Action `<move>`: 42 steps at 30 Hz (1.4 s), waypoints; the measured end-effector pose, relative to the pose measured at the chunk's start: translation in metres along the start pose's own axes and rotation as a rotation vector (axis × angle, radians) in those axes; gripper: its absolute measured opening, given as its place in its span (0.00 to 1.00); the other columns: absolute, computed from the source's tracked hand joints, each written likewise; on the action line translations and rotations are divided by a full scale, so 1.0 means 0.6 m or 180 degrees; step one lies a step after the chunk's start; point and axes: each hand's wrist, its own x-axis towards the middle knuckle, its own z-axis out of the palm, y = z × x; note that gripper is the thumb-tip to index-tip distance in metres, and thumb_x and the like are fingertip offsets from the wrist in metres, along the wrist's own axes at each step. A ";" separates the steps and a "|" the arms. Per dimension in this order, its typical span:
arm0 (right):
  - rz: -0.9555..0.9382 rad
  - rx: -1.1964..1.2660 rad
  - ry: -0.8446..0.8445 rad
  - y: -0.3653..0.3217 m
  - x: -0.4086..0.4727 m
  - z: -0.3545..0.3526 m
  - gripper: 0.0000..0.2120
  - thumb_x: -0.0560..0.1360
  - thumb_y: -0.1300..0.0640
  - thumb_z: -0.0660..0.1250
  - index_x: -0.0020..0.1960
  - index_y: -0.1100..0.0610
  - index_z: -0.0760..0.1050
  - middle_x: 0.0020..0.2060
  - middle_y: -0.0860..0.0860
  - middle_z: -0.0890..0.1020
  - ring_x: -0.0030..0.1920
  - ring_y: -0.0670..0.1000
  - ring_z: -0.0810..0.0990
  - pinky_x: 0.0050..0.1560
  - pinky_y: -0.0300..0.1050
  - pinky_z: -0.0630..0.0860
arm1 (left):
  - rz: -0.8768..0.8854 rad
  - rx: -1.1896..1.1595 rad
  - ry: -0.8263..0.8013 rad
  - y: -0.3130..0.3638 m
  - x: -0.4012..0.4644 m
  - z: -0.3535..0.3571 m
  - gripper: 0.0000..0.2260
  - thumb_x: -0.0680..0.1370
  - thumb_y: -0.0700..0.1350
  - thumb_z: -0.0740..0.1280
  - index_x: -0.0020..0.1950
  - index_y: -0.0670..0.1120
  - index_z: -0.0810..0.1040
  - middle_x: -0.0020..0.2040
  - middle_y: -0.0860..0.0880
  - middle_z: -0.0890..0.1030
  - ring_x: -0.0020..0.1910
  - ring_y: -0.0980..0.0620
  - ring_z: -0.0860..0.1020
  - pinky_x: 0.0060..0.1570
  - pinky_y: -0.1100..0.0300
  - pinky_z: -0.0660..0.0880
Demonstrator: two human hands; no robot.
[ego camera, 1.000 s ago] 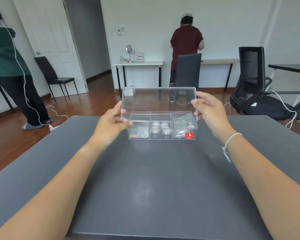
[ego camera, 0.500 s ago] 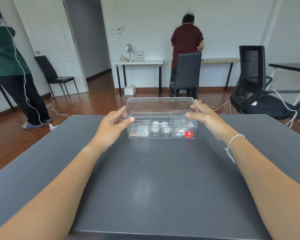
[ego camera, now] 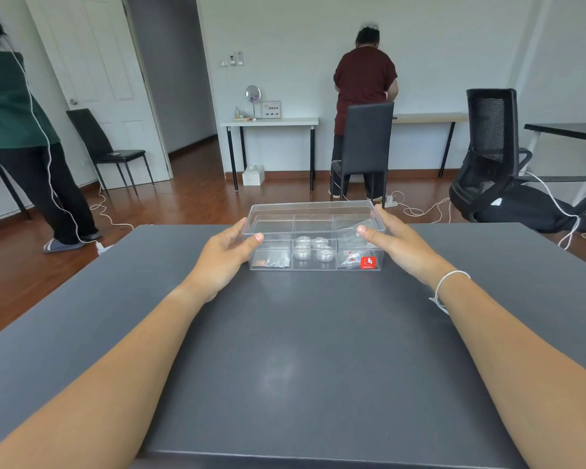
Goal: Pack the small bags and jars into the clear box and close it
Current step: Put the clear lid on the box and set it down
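Dark grey tabletop: left hand and right hand fingers pinch clear plastic lid over clear compartmented box. Risk: a skewed lid won't seat, likely catching the small bag.

Lid: upright a second ago, now swung down flat over the clear box. Left hand: lower than before, thumb at the lid's left edge. Right hand: likewise lowered, fingers along the lid's right edge.
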 end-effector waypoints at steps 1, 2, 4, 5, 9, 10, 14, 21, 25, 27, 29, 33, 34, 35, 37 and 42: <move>0.0001 0.0014 0.0006 0.001 0.000 0.000 0.38 0.70 0.36 0.61 0.73 0.44 0.49 0.75 0.43 0.54 0.74 0.48 0.53 0.71 0.50 0.53 | 0.0045 0.0012 -0.0060 0.000 0.001 0.002 0.15 0.76 0.47 0.65 0.48 0.71 0.73 0.42 0.75 0.79 0.45 0.74 0.76 0.53 0.63 0.71; 0.0011 0.0021 0.0009 0.002 0.000 0.000 0.38 0.70 0.35 0.61 0.73 0.44 0.49 0.75 0.43 0.54 0.74 0.48 0.54 0.71 0.50 0.53 | 0.0067 0.0008 -0.0100 0.000 0.002 0.003 0.17 0.76 0.47 0.64 0.43 0.74 0.74 0.41 0.75 0.79 0.45 0.74 0.77 0.52 0.64 0.71; 0.0062 -0.0002 0.0013 0.004 0.000 0.001 0.38 0.70 0.34 0.60 0.73 0.44 0.49 0.75 0.44 0.55 0.74 0.49 0.54 0.71 0.51 0.54 | 0.0031 -0.0023 -0.0116 0.000 0.003 0.005 0.18 0.76 0.48 0.64 0.40 0.75 0.74 0.42 0.73 0.80 0.46 0.73 0.77 0.52 0.64 0.71; 0.0096 -0.0034 0.0012 0.005 0.000 0.001 0.37 0.70 0.34 0.59 0.73 0.44 0.49 0.75 0.44 0.55 0.74 0.50 0.55 0.71 0.51 0.54 | 0.0013 -0.0034 -0.0113 -0.001 0.005 0.005 0.17 0.76 0.48 0.64 0.41 0.75 0.74 0.43 0.72 0.80 0.47 0.72 0.77 0.53 0.64 0.71; 0.0195 -0.0140 0.0000 0.006 0.000 0.005 0.37 0.70 0.33 0.57 0.73 0.43 0.48 0.75 0.45 0.56 0.74 0.51 0.55 0.71 0.53 0.55 | -0.0019 -0.0082 -0.0079 -0.004 0.007 0.005 0.14 0.75 0.50 0.65 0.43 0.72 0.74 0.44 0.71 0.81 0.48 0.70 0.78 0.54 0.65 0.71; 0.0214 -0.0150 0.0000 0.005 0.000 0.005 0.37 0.69 0.33 0.57 0.73 0.43 0.48 0.75 0.46 0.56 0.74 0.52 0.55 0.71 0.53 0.55 | -0.0026 -0.0100 -0.0083 -0.004 0.007 0.005 0.14 0.75 0.50 0.65 0.43 0.72 0.74 0.44 0.71 0.81 0.48 0.71 0.78 0.53 0.67 0.72; 0.0230 -0.0130 0.0008 0.004 -0.002 0.007 0.37 0.69 0.32 0.56 0.73 0.42 0.48 0.75 0.47 0.58 0.74 0.52 0.56 0.71 0.53 0.55 | -0.0059 -0.0178 -0.0064 -0.009 0.010 0.004 0.12 0.75 0.50 0.65 0.54 0.66 0.73 0.46 0.70 0.81 0.50 0.69 0.77 0.54 0.67 0.73; 0.0173 -0.0107 0.0135 0.000 -0.002 0.010 0.36 0.71 0.33 0.55 0.74 0.45 0.49 0.74 0.48 0.59 0.73 0.52 0.59 0.71 0.50 0.57 | -0.0119 -0.0211 -0.0072 -0.005 0.010 0.005 0.21 0.74 0.53 0.66 0.66 0.51 0.71 0.61 0.56 0.77 0.53 0.58 0.80 0.66 0.52 0.68; 0.0183 -0.0101 0.0251 -0.002 -0.001 0.012 0.35 0.72 0.34 0.54 0.74 0.46 0.51 0.74 0.49 0.60 0.73 0.52 0.60 0.70 0.50 0.58 | -0.0139 -0.0167 -0.0043 -0.005 0.014 0.007 0.23 0.74 0.54 0.66 0.67 0.48 0.70 0.65 0.54 0.75 0.53 0.59 0.79 0.66 0.53 0.68; 0.0201 -0.0094 0.0310 -0.002 0.000 0.013 0.34 0.72 0.34 0.54 0.73 0.46 0.52 0.74 0.49 0.61 0.72 0.53 0.61 0.70 0.51 0.58 | -0.0182 -0.0162 -0.0006 -0.004 0.016 0.008 0.25 0.73 0.55 0.66 0.68 0.47 0.69 0.67 0.52 0.74 0.60 0.55 0.76 0.66 0.52 0.68; 0.0201 -0.0080 0.0348 -0.003 0.001 0.013 0.34 0.72 0.34 0.55 0.73 0.46 0.53 0.73 0.49 0.62 0.72 0.53 0.62 0.70 0.50 0.59 | -0.0220 -0.0161 0.0026 -0.003 0.017 0.010 0.26 0.73 0.55 0.66 0.69 0.48 0.68 0.66 0.50 0.75 0.62 0.51 0.75 0.67 0.51 0.67; 0.0185 -0.0020 0.0408 -0.004 0.000 0.012 0.33 0.72 0.35 0.55 0.73 0.47 0.55 0.72 0.49 0.64 0.71 0.52 0.63 0.69 0.49 0.60 | -0.0197 -0.0190 0.0057 -0.002 0.017 0.012 0.26 0.72 0.55 0.66 0.68 0.48 0.69 0.63 0.50 0.77 0.60 0.51 0.76 0.66 0.50 0.69; 0.0179 -0.0010 0.0424 -0.004 -0.001 0.012 0.33 0.72 0.35 0.56 0.73 0.47 0.56 0.72 0.49 0.64 0.71 0.52 0.63 0.69 0.49 0.60 | -0.0189 -0.0193 0.0065 -0.001 0.017 0.011 0.26 0.72 0.55 0.66 0.68 0.49 0.69 0.63 0.50 0.77 0.59 0.52 0.77 0.65 0.50 0.69; 0.0175 0.0003 0.0444 -0.005 -0.002 0.012 0.33 0.72 0.35 0.56 0.73 0.48 0.56 0.72 0.49 0.64 0.71 0.52 0.63 0.69 0.49 0.60 | -0.0171 -0.0199 0.0076 -0.001 0.017 0.012 0.26 0.72 0.55 0.67 0.68 0.49 0.69 0.63 0.50 0.77 0.58 0.53 0.77 0.65 0.50 0.70; 0.0169 0.0033 0.0485 -0.007 -0.003 0.011 0.32 0.73 0.36 0.56 0.72 0.48 0.57 0.72 0.49 0.64 0.72 0.53 0.63 0.70 0.50 0.59 | -0.0129 -0.0224 0.0109 -0.002 0.018 0.013 0.24 0.72 0.55 0.67 0.68 0.51 0.69 0.63 0.51 0.77 0.56 0.56 0.78 0.64 0.51 0.70; 0.0152 0.0025 0.0542 -0.010 -0.005 0.013 0.31 0.73 0.37 0.56 0.72 0.49 0.58 0.73 0.50 0.63 0.72 0.53 0.62 0.69 0.51 0.60 | -0.0096 -0.0216 0.0183 0.001 0.018 0.015 0.24 0.73 0.54 0.67 0.68 0.51 0.69 0.63 0.52 0.77 0.53 0.59 0.78 0.63 0.51 0.71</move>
